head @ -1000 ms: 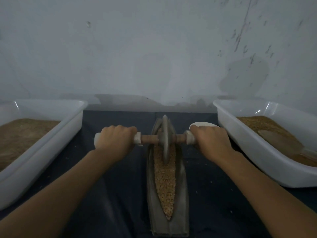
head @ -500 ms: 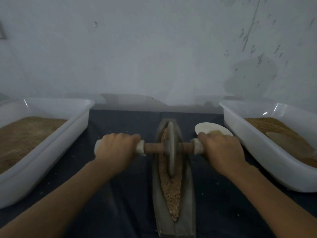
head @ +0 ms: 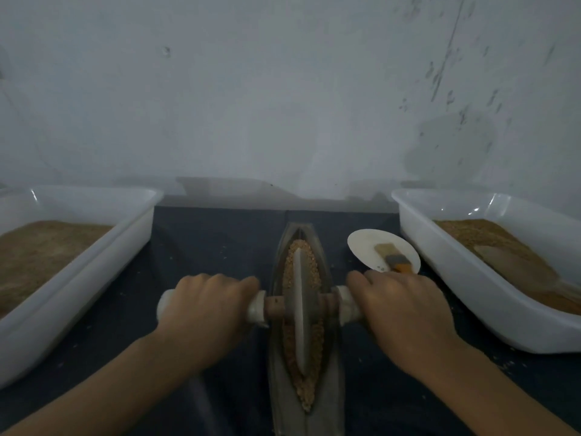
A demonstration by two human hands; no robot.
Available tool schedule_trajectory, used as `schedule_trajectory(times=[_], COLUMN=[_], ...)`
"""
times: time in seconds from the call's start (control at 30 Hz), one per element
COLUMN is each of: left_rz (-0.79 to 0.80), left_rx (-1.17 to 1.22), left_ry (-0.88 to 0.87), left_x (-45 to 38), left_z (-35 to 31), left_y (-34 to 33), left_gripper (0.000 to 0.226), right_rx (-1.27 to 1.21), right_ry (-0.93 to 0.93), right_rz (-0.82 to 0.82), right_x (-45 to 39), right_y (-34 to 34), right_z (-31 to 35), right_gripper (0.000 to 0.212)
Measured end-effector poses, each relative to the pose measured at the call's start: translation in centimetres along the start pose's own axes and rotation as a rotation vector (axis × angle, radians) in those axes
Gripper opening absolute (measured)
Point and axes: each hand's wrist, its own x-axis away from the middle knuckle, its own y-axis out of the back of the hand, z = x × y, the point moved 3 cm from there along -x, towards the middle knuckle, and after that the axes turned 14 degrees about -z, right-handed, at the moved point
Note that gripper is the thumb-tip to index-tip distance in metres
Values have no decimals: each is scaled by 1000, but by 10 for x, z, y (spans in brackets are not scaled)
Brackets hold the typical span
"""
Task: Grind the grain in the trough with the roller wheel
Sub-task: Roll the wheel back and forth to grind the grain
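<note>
Grain (head: 315, 268) fills the trough (head: 278, 366) (tubs (head: 132, 228) too); left hand (head: 204, 306) and right hand (head: 399, 309) grip the roller wheel (head: 301, 309).

I count two white tubs (head: 78, 265) (head: 490, 278) at frame left and right, one trough (head: 303, 404), one roller wheel (head: 300, 309), one dish (head: 364, 247), one brush (head: 394, 258), two hands (head: 204, 309) (head: 399, 309).

Both hands grip the wheel's axle: left hand (head: 206, 306) at 9 o'clock of the wheel (head: 300, 309), right hand (head: 397, 313) at 3. The wheel stands upright in the grain (head: 306, 391) mid-trough (head: 328, 401). At 1 o'clock, a plate (head: 364, 245) carries a brush (head: 393, 258). White tubs (head: 103, 262) of meal flank the dark counter (head: 207, 243)
</note>
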Motion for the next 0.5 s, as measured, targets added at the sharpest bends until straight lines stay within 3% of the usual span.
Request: schedule_trajectory(times=[0.1,0.27,0.43,0.5], left_rz=[-8,20,46,-16], left_rx=[-23,-71,-54,-48], left_ry=[82,125,36,-54], left_x=[-22,-60,-34,-17], left_z=[2,10,1,-6], left_y=[-13,-29,-3,13], left_gripper=[21,24,26,32], right_rx=[28,19,-29,-68], right_ry=[-3,-15,-53,-57], right_rz=[46,104,54,18], right_x=[-16,-46,-8,13], right_y=[-28,-67,-37,-19], right_z=[-11,-33,-23,-17], right_gripper=[31,18,40,50])
